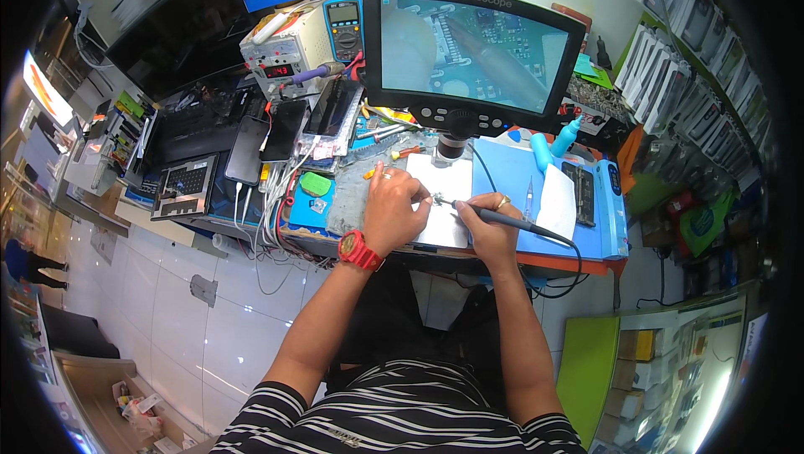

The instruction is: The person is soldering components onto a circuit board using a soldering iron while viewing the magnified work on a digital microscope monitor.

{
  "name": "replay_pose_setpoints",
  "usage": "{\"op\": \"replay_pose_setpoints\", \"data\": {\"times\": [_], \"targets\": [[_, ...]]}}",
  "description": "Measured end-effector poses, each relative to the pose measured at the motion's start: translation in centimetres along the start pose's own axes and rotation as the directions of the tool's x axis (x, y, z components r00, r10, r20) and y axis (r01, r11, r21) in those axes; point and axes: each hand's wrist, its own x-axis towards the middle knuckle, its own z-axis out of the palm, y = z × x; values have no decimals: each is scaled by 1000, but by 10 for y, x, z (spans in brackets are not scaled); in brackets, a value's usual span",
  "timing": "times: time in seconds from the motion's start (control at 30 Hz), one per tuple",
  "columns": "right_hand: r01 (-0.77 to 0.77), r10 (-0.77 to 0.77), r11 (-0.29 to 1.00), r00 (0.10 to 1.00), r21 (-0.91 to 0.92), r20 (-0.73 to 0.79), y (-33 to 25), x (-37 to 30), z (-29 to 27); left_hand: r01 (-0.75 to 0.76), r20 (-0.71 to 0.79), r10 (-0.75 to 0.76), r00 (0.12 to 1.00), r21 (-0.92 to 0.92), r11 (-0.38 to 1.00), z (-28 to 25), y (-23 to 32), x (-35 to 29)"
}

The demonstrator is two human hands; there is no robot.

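A small circuit board [439, 199] lies on a white plate [444, 234] under the microscope lens [450, 147]. My left hand [392, 211], with a red watch on the wrist, has its thumb and a finger closed at the board's left edge. In my right hand [494, 234] is a black soldering iron [505, 218], held like a pen, its tip at the board. The microscope screen [469, 52] enlarges green circuitry with a connector, a blurred fingertip at left and the dark tip at right. The exact contact point is too small to tell.
A blue mat [512, 171] with tweezers [529, 200] and a white cloth [558, 201] lies to the right. Phones [285, 131], cables [272, 203] and a green sponge [316, 184] are at left. A power supply [280, 56] and multimeter [345, 28] stand behind. The iron's cord [576, 255] loops over the front edge.
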Motion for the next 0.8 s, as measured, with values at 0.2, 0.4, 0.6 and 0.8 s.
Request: {"op": "replay_pose_setpoints", "data": {"times": [0.2, 0.4, 0.6, 0.8], "targets": [[-20, 20, 1000, 1000, -4, 0, 0, 0, 0, -3, 1, 3, 1000, 10, 1000, 0, 0, 0], [7, -7, 1000, 1000, 27, -12, 2, -1, 0, -10, -7, 10, 1000, 11, 1000, 1, 0, 0], [-5, 5, 1000, 1000, -8, 2, 1, 0, -1, -12, -11, 13, 1000, 8, 1000, 1, 0, 0], [46, -46, 998, 999, -31, 9, 1, 0, -1, -8, -5, 8, 1000, 2, 1000, -1, 1, 0]]}}
